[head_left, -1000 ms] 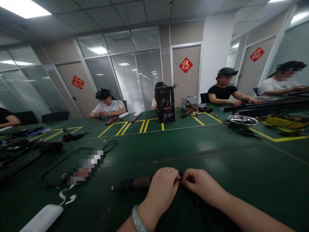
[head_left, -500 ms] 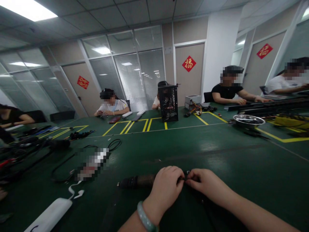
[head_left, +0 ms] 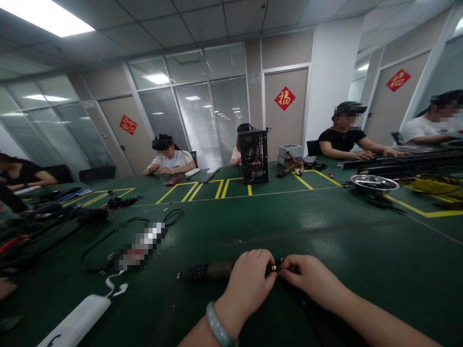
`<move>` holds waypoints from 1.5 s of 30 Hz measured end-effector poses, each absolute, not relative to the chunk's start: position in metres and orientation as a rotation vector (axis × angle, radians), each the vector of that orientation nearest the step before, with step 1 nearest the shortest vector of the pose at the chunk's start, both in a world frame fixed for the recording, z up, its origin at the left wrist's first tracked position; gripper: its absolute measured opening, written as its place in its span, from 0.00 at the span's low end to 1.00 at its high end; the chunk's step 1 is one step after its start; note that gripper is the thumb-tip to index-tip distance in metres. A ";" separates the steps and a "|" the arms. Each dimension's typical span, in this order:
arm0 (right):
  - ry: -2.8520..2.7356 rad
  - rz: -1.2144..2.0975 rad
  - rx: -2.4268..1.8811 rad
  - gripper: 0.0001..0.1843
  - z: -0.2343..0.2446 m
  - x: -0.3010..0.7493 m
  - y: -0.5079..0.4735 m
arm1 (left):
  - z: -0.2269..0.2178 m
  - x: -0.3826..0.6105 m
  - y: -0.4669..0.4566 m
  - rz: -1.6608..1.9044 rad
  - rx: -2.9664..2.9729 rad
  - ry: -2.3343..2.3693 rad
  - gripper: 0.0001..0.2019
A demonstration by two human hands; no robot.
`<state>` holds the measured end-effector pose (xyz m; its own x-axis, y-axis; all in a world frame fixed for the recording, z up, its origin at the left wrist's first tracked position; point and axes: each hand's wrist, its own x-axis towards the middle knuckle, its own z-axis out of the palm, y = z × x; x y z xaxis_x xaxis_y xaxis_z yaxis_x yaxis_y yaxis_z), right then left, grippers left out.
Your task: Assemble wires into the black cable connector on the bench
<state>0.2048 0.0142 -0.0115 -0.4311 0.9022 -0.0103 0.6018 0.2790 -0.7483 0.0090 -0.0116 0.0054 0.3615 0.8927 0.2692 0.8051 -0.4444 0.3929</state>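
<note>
Now: left hand (head_left: 249,291) and right hand (head_left: 311,275) pinch a small metal fitting (head_left: 274,267)

A glass-partitioned room with blinds, lit by ceiling panels; a red diamond-shaped sign (head_left: 284,98) hangs on a far door. A long green bench (head_left: 336,226) fills most of the view, marked with yellow tape lines (head_left: 231,190). Toward its far end stand a black mesh computer case (head_left: 253,156) and, just beside it, a metal box (head_left: 287,152) with coloured wires. A steel bowl (head_left: 374,184) sits further right.

Co-workers sit around the bench: a person in a black top (head_left: 342,140) has both hands near long black rails (head_left: 408,161), and a person in a white top (head_left: 169,161) works across the way. Nearer, on the left, lie a black cable coil (head_left: 173,217), a pixelated object (head_left: 139,246) and a white oblong block (head_left: 74,322).

Closest of all: a dark cylindrical part (head_left: 206,273) lies on the bench and runs into the fitting, just in front of the person. Both hands are curled, fingertips meeting on the fitting from either side - knuckles up, nearly touching. A pale bead bangle (head_left: 217,330) circles the left wrist.
</note>
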 end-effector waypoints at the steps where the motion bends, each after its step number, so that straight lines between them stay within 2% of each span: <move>1: -2.137 0.973 -1.346 0.09 -0.011 0.205 0.014 | 0.006 0.009 -0.012 0.669 2.432 1.525 0.08; 18: -2.152 0.940 -1.333 0.09 -0.007 0.205 0.014 | 0.007 0.007 -0.013 0.637 2.514 1.498 0.05; 31: -2.144 0.947 -1.336 0.09 -0.011 0.205 0.016 | 0.009 0.006 -0.012 0.647 2.447 1.521 0.10; 45: -2.145 0.930 -1.347 0.09 -0.015 0.204 0.018 | 0.003 0.006 -0.010 0.710 2.465 1.407 0.08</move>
